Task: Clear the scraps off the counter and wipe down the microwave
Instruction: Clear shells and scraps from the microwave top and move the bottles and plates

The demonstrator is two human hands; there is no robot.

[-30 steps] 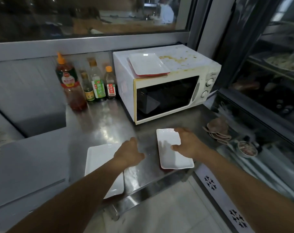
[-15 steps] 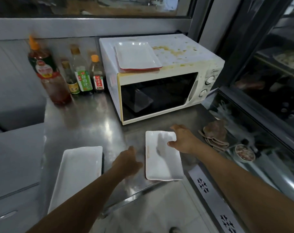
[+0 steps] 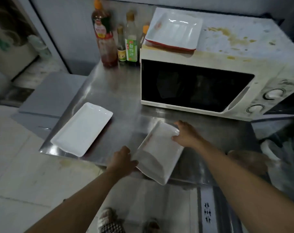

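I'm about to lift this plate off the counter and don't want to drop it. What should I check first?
1. Right hand grips the plate at its far corner: ok.
2. Left hand holds the near edge: ok.
3. Plate fully supported by the counter: not ok, its near corner overhangs the edge.
4. Plate free of scraps: cannot tell, blurred.
5. The other long plate lies apart, out of the way: ok.
6. Microwave top clean: not ok, stained.

Single head-worn wide view, looking steeply down, close over steel counter (image 3: 122, 98), microwave (image 3: 210, 78) ahead
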